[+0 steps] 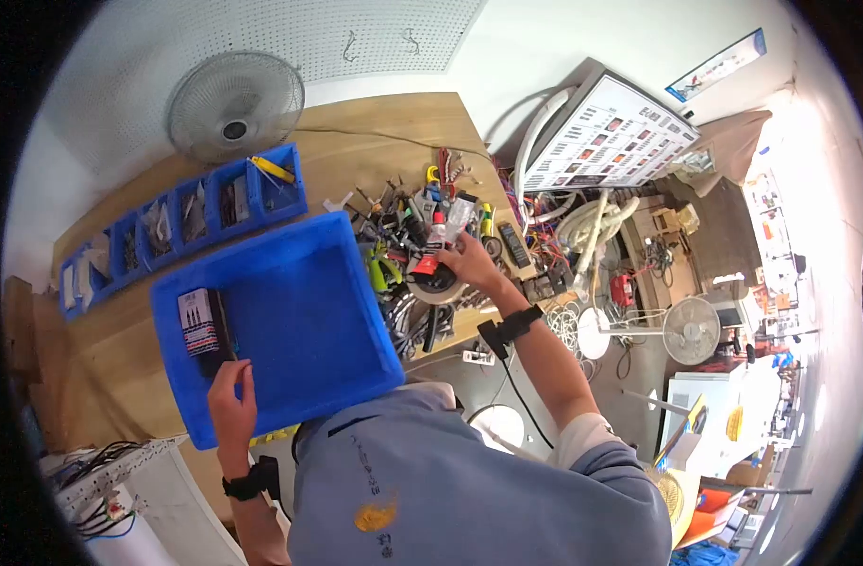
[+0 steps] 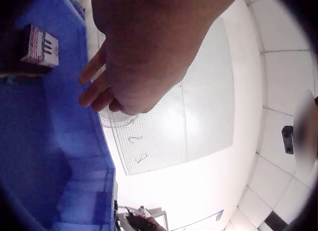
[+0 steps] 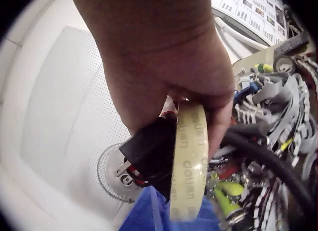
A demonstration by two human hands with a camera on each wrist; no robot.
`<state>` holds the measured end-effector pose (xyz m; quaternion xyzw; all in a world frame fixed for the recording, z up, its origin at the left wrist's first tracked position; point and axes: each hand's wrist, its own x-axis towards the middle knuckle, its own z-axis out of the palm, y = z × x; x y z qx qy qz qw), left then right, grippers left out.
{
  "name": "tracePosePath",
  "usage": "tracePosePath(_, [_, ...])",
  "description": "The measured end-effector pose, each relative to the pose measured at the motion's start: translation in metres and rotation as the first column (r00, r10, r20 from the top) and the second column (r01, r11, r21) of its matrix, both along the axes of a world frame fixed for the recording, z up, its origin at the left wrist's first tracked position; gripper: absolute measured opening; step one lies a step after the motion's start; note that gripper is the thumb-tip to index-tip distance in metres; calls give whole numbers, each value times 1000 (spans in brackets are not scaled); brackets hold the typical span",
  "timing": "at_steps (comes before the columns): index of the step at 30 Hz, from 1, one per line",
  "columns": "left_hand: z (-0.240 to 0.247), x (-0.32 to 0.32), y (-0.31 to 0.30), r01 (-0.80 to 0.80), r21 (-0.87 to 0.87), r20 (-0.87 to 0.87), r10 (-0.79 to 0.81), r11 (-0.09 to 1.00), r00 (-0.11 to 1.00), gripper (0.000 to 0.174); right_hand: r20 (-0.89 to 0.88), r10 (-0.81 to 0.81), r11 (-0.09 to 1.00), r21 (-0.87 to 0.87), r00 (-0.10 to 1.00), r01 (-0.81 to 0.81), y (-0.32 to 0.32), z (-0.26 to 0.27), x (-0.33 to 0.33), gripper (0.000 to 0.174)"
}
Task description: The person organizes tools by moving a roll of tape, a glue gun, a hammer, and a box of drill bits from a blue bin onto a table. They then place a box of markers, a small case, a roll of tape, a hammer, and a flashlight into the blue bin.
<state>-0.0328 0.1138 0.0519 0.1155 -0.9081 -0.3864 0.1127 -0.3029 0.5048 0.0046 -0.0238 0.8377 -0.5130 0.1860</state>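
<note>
My right hand (image 1: 471, 264) grips a roll of yellowish, printed adhesive tape (image 3: 190, 161), held edge-on between thumb and fingers in the right wrist view. A black item (image 3: 151, 151) with some red on it is bunched against the roll on the thumb side; its kind I cannot tell. Below the hand lies a heap of tools and cables (image 1: 393, 222) on the table. My left hand (image 1: 231, 396) hovers over the near left side of a blue tray (image 1: 299, 311), fingers loosely bent and holding nothing. Close to its fingertips, a printed box (image 1: 197, 323) lies in the tray.
Behind the tray runs a row of blue bins (image 1: 181, 226) with small parts, a yellow-handled cutter (image 1: 273, 170) on the end one. A mesh fan (image 1: 235, 108) stands at the back. Right of the heap are a remote control (image 1: 514, 245) and a tilted display panel (image 1: 612, 137).
</note>
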Motion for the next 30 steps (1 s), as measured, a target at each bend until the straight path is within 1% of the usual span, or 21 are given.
tracePosePath(2, [3, -18, 29, 9, -25, -9, -10, 1000, 1000, 8, -68, 26, 998, 53, 997, -22, 29, 3, -20, 53])
tracePosePath(3, [3, -25, 42, 29, -44, -16, -30, 999, 999, 8, -137, 39, 992, 127, 990, -22, 52, -25, -37, 54])
tracePosePath(4, [3, -28, 54, 48, -60, -14, -49, 997, 999, 9, -181, 74, 997, 32, 981, -69, 62, -30, -47, 50])
tracePosePath(6, [8, -35, 78, 70, -70, -4, -70, 995, 998, 8, -77, 43, 999, -25, 996, -45, 78, -38, -61, 45])
tracePosePath(7, [11, -39, 88, 76, -79, -12, -77, 994, 997, 8, -17, 16, 1000, -1, 1000, -16, 80, -45, -70, 41])
tracePosePath(8, [12, -40, 96, 64, -70, -7, -65, 996, 998, 8, -29, 39, 999, 2, 999, -39, 82, -51, -74, 41])
tracePosePath(10, [8, -43, 109, 48, -58, -1, -48, 997, 999, 8, -60, 75, 997, 2, 995, -75, 69, -35, -75, 42])
tracePosePath(11, [8, -44, 113, 59, -81, -5, -60, 995, 998, 9, -35, 77, 997, -21, 996, -78, 62, -33, -75, 44])
tracePosePath(14, [12, -51, 124, 84, -135, -8, -86, 987, 996, 10, -12, 178, 983, -36, 984, -178, 40, -29, -71, 50])
tracePosePath(15, [15, -53, 128, 81, -143, 0, -82, 986, 997, 10, -24, 189, 978, -89, 982, -190, 26, -17, -60, 52])
tracePosePath(16, [17, -53, 133, 78, -149, 11, -78, 986, 997, 9, -4, 200, 963, -183, 980, -197, 15, -42, -60, 52])
tracePosePath(17, [18, -52, 136, 64, -141, 10, -63, 988, 998, 9, -41, 238, 961, -137, 970, -242, 11, -63, -58, 53])
tracePosePath(18, [17, -53, 139, 51, -133, 7, -51, 990, 999, 9, -78, 276, 955, -91, 958, -282, 1, -65, -52, 53])
tracePosePath(19, [16, -52, 141, 42, -126, 4, -42, 991, 999, 9, -160, 288, 950, -74, 944, -302, -13, -55, -43, 56])
tracePosePath(20, [17, -51, 144, 38, -127, 7, -37, 991, 999, 9, -61, 294, 956, 9, 954, -294, -19, -41, -34, 59])
tracePosePath(22, [18, -50, 147, 32, -128, 8, -31, 991, 999, 10, -130, 342, 931, -88, 931, -354, -32, -66, -28, 63])
tracePosePath(25, [16, -47, 146, 38, -138, 36, -34, 990, 999, 10, -161, 373, 914, -108, 914, -391, -51, -93, -23, 62])
tracePosePath(28, [16, -45, 145, 26, -147, 24, -23, 989, 999, 10, -20, 370, 927, 68, 929, -368, -60, -94, -25, 58])
tracePosePath(29, [18, -46, 145, 20, -150, 20, -17, 988, 1000, 10, -7, 353, 931, 98, 936, -351, -63, -99, -27, 56])
tracePosePath(30, [19, -46, 144, 13, -154, 19, -10, 988, 1000, 10, -6, 379, 919, 113, 925, -376, -65, -96, -30, 57])
